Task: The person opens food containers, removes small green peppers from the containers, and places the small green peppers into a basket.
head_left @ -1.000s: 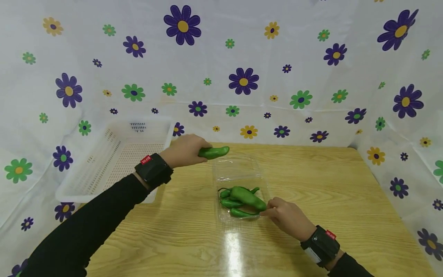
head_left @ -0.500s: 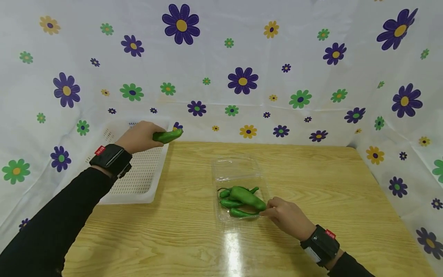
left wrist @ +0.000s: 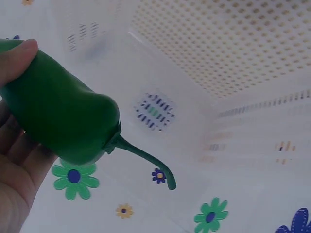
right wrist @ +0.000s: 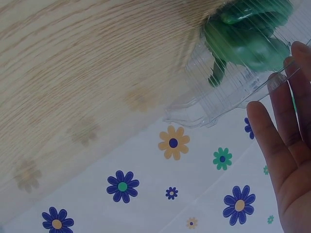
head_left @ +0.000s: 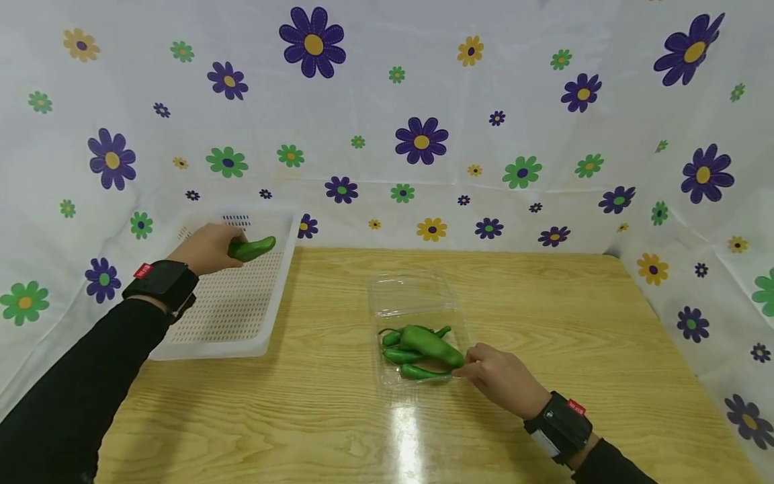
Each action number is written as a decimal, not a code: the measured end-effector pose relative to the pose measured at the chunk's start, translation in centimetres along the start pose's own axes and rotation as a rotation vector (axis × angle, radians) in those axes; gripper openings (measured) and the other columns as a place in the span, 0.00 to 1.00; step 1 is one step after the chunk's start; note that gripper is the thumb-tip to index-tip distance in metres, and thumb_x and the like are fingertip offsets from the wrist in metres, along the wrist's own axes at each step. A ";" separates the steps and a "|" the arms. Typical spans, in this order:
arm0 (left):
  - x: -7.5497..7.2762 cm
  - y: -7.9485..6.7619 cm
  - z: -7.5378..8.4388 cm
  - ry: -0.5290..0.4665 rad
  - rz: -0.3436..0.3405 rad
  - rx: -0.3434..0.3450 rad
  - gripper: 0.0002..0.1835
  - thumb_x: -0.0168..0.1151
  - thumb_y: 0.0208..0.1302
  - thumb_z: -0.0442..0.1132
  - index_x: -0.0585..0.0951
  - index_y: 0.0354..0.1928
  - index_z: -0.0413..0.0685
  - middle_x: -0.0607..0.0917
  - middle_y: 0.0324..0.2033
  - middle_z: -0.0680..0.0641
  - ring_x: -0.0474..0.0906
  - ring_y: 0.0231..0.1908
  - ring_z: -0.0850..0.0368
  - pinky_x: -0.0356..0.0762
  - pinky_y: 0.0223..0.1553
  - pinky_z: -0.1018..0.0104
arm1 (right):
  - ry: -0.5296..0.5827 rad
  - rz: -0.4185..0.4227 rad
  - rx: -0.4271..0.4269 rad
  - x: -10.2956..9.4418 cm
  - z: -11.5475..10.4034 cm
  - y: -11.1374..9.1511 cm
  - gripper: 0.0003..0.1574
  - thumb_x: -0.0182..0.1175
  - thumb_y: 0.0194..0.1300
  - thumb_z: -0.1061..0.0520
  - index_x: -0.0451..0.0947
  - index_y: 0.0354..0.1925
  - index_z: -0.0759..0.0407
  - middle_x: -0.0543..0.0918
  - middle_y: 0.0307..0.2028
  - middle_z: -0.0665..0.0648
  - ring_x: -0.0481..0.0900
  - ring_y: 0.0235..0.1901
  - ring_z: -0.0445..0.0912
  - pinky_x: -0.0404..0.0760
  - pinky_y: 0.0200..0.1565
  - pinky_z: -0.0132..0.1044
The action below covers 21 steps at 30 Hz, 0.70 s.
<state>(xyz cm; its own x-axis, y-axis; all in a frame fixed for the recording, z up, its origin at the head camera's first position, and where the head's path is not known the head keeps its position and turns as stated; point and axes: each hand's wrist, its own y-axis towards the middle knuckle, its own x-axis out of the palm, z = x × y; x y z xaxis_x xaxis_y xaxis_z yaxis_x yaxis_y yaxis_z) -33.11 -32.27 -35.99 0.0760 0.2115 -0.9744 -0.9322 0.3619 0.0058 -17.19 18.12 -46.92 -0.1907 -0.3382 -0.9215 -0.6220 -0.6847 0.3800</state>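
Observation:
Over the white perforated basket [head_left: 232, 346], my left hand [head_left: 208, 249] holds a green pepper [head_left: 254, 249] between thumb and fingers. The left wrist view shows this pepper [left wrist: 73, 107] large, its curved stem pointing away from the palm. My right hand [head_left: 498, 380] pinches the near right edge of a clear plastic container [head_left: 417, 302] whose lid is folded back. Several green peppers [head_left: 429, 346] lie in it, one across the others. In the right wrist view, fingers [right wrist: 265, 124] sit along the container's thin rim [right wrist: 243, 104].
Both things stand on a wood-grain table [head_left: 326, 417], the basket at the far left and the container near the middle. A white cloth with printed flowers [head_left: 363, 101] hangs behind and at both sides.
My left hand has carried the pepper leftward from above the container's lid to over the basket. The right hand has stayed at the container's edge.

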 end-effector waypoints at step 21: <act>4.7 -0.3 -2.0 0.088 -0.253 -0.075 0.15 0.72 0.40 0.28 0.76 0.31 0.37 0.78 0.25 0.46 0.70 0.27 0.53 0.70 0.30 0.62 | 0.010 0.005 -0.016 -0.2 0.2 -0.1 0.13 0.70 0.47 0.67 0.87 0.32 0.51 0.72 0.24 0.48 0.65 0.22 0.33 0.64 0.22 0.20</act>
<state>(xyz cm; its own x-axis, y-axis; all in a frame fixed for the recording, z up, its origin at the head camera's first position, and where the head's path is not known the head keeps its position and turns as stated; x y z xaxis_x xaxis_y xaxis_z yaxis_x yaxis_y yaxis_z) -33.17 -33.23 -40.98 0.2817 0.0423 -0.9586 -0.9113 0.3244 -0.2535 -17.22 18.35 -46.78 -0.1865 -0.3482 -0.9187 -0.6090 -0.6927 0.3862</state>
